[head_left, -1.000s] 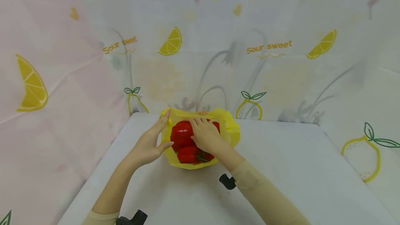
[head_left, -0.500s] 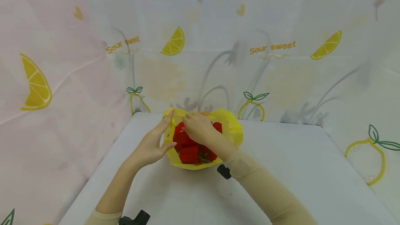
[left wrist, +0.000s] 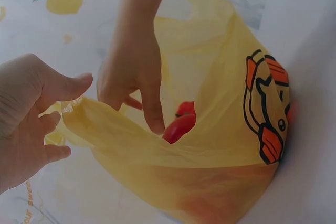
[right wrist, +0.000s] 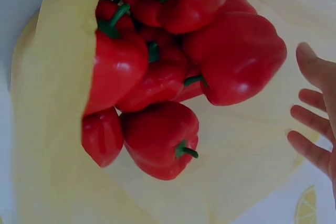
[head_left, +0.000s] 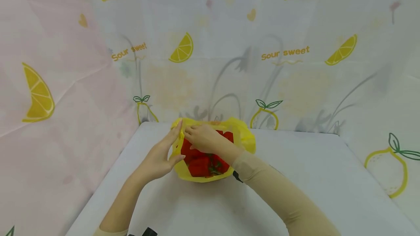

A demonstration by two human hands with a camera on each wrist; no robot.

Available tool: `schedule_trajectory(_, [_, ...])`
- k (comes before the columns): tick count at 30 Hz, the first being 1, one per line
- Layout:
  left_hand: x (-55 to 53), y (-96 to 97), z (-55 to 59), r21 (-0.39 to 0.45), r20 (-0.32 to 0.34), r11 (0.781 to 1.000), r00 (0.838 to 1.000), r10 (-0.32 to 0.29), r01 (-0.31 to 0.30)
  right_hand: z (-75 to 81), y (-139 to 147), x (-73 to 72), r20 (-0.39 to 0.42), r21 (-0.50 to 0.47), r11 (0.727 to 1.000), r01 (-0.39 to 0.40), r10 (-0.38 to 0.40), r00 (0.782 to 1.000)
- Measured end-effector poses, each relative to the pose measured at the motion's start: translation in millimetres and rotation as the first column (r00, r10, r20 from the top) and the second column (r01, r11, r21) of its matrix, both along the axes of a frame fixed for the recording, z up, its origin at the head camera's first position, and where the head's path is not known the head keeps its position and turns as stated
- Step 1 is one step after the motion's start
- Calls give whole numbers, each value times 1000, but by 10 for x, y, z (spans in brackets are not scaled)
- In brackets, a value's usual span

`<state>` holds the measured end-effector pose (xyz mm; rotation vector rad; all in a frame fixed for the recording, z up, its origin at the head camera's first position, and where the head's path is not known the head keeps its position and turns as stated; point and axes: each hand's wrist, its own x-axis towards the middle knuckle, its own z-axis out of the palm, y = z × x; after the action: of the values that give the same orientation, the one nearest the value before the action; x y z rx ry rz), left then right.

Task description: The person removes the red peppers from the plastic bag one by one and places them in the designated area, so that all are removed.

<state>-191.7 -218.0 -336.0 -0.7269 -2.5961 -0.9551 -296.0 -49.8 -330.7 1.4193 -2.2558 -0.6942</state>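
A yellow plastic bag (head_left: pixel 247 141) stands with its mouth wide, holding several red bell peppers (head_left: pixel 198 166). My left hand (head_left: pixel 157 161) is at the bag's left rim, fingers straight and thumb spread apart; in the left wrist view a crumpled bag edge (left wrist: pixel 76 111) lies between thumb and fingers. Over the peppers, inside the mouth, is my right hand (head_left: pixel 205 139), near the left rim. The right wrist view shows that hand's fingers (right wrist: pixel 310 148) spread beside the peppers, holding nothing. Some peppers are hidden by the right hand and the bag wall.
The bag stands toward the back of a white table (head_left: pixel 311 177). A lemon-printed cloth (head_left: pixel 223 28) rises behind and at both sides. A black wrist mount (head_left: pixel 237 176) shows under the right forearm, partly behind the bag's front right.
My right hand has moved left across the peppers toward the left rim. The left hand keeps its place at the bag, and the peppers stay inside.
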Motion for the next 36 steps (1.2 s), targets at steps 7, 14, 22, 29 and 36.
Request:
schedule_trajectory(7, [16, -2, -17, 9, -7, 1000, 1000, -1, 1, 12, -110, -33, 57, 42, 999, 15, -18, 998])
schedule_trajectory(14, [18, 20, -31, 2, -25, 1000, 1000, -8, 8, -28, -130, -73, -1, 207, 978, -27, 28, 1000])
schedule_trajectory(22, [51, 34, -50, 0, -28, 1000, 1000, 0, 0, -199, -142, -98, -122, 376, 926, -20, 71, 990])
schedule_trajectory(29, [51, 38, -57, -3, -23, 1000, 1000, 8, -8, -281, -143, -122, -169, 393, 919, 34, 36, 985])
schedule_trajectory(36, [68, 29, -60, -10, -35, 1000, 999, 10, -11, -384, -144, -170, -214, 372, 927, 46, 37, 976])
